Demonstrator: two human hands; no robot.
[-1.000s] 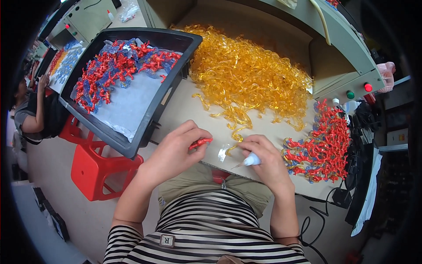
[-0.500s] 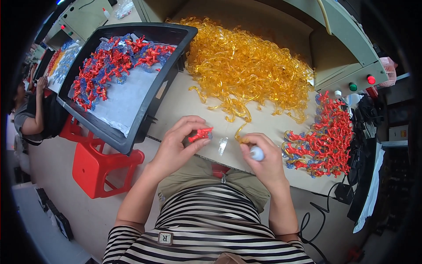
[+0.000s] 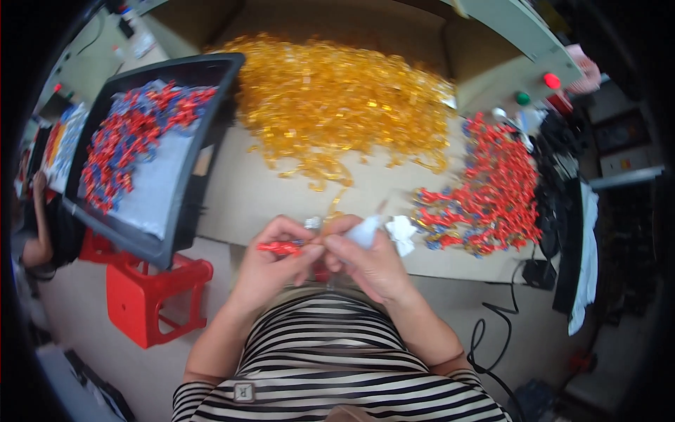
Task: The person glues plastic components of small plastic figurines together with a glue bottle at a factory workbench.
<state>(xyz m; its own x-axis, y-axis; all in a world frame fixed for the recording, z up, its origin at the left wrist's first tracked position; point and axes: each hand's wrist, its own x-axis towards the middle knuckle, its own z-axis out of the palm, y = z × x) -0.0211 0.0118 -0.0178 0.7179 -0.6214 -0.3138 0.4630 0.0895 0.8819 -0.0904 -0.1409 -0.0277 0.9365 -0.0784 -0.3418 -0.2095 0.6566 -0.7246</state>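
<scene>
Close to the table's front edge, my two hands meet in front of my body. My left hand (image 3: 273, 261) is closed on a small red plastic figure (image 3: 283, 247). Fingertips of my right hand (image 3: 373, 266) press together right beside it, pinching a translucent amber curly plastic piece (image 3: 335, 209) that sticks up between the hands. The same hand also holds a small white squeeze bottle (image 3: 365, 232) with a thin nozzle pointing up and away. Fingers hide where the amber piece and the figure come together.
A large heap of amber pieces (image 3: 337, 105) covers the far table. Red-and-blue figures (image 3: 499, 190) lie in rows at right, next to crumpled white paper (image 3: 401, 234). A black tray (image 3: 184, 190) of figures stands left, above a red stool (image 3: 140, 302). Another person's arm (image 3: 43, 218) shows far left.
My hands have come together; the right brought the amber piece and bottle over to the red figure in the left. The bottle's nozzle now shows, and so does white paper. The whole view has shifted.
</scene>
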